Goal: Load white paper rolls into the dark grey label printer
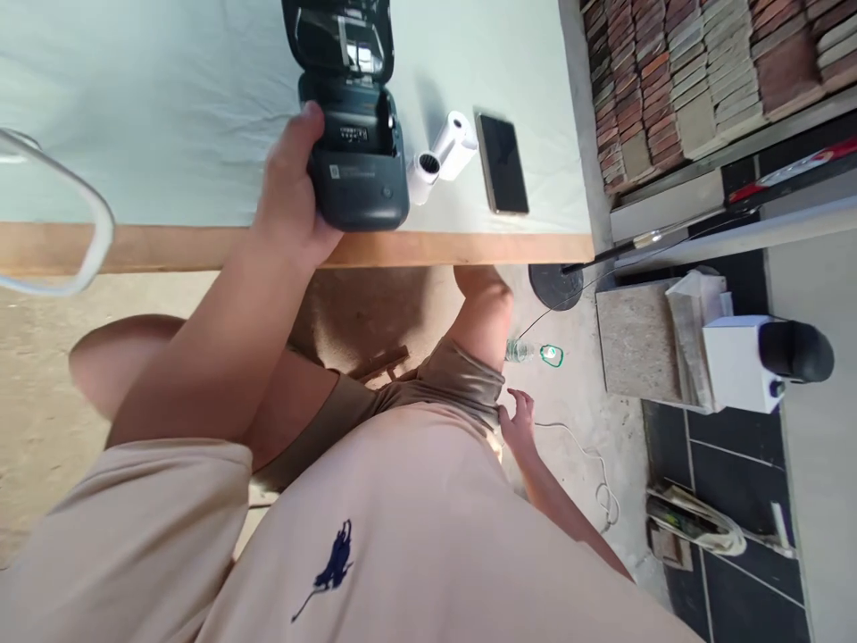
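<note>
You wear a loose beige T-shirt (415, 536) with short sleeves; its left sleeve (127, 527) ends above the elbow. A small dark navy embroidered logo (329, 564), a rider-like figure, sits on the chest. Below it show olive-brown shorts (435, 379). Both forearms are bare, without watch or rings visible.

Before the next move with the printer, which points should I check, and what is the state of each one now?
1. Left hand holds the label printer by its side: ok.
2. Printer lid open: ok.
3. Paper bay empty or loaded: cannot tell.
4. Two paper rolls lie on the table beside the printer: ok.
5. Right hand is down at the shorts, holding nothing: not ok for a two-hand move.
6. Phone lies apart from the rolls: ok.
</note>
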The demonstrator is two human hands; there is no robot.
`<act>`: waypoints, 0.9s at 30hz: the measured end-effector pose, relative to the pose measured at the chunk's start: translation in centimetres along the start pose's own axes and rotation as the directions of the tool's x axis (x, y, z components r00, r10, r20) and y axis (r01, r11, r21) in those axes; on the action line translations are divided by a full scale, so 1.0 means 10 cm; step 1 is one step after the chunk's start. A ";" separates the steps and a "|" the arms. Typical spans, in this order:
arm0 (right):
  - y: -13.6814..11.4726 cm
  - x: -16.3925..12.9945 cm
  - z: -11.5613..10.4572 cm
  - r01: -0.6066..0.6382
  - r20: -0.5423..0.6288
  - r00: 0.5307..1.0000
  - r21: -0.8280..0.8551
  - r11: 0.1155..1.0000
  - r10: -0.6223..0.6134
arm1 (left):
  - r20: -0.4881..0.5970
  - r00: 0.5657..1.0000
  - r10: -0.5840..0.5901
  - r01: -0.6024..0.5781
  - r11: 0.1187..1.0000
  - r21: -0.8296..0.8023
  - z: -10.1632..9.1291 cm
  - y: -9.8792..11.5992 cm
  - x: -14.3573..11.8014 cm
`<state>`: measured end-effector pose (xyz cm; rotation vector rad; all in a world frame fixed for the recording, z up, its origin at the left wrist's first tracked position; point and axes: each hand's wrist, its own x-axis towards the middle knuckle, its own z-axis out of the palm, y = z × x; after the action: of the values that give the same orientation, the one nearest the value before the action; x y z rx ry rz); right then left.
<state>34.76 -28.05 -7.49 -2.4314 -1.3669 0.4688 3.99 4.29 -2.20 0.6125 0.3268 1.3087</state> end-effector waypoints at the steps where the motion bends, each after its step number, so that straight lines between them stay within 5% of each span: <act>1: -0.01 0.17 -0.03 0.025 -0.025 0.999 0.019 0.999 -0.025 | -0.041 0.999 -0.001 0.000 1.000 -0.023 0.01 0.00 -0.01; 5: -0.42 1.02 -0.15 0.170 -0.124 0.980 0.120 0.978 -0.155 | -0.120 0.992 0.026 -0.027 1.000 -0.011 0.02 0.00 -0.05; 12: -2.31 2.24 -0.21 0.502 -0.195 0.857 0.115 0.857 -0.476 | -0.121 0.993 0.006 0.002 0.998 0.066 0.10 0.05 -0.11; 15: -2.87 2.44 -0.14 0.487 -0.111 0.869 0.012 0.873 -0.483 | -0.148 0.989 0.003 0.006 0.998 0.063 0.11 0.06 -0.11; 19: -3.03 2.55 0.03 0.458 -0.030 0.888 -0.042 0.888 -0.459 | -0.200 0.980 -0.010 0.013 1.000 0.011 0.09 0.07 -0.11; 23: -2.88 2.64 0.16 0.545 -0.076 0.838 0.127 0.829 -0.540 | -0.207 0.977 -0.042 0.049 0.998 0.028 0.13 0.09 -0.13; 25: -2.82 2.67 0.18 0.647 -0.234 0.761 0.336 0.684 -0.605 | -0.213 0.977 -0.021 0.027 0.999 0.026 0.15 0.08 -0.14; 27: -2.81 2.67 0.14 0.751 -0.440 0.651 0.491 0.442 -0.618 | -0.236 0.972 0.007 -0.001 1.000 0.024 0.14 0.06 -0.15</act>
<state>25.91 9.00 -0.40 -1.1587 -1.6135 0.3641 3.95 2.62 -0.85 0.4777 0.5369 1.3858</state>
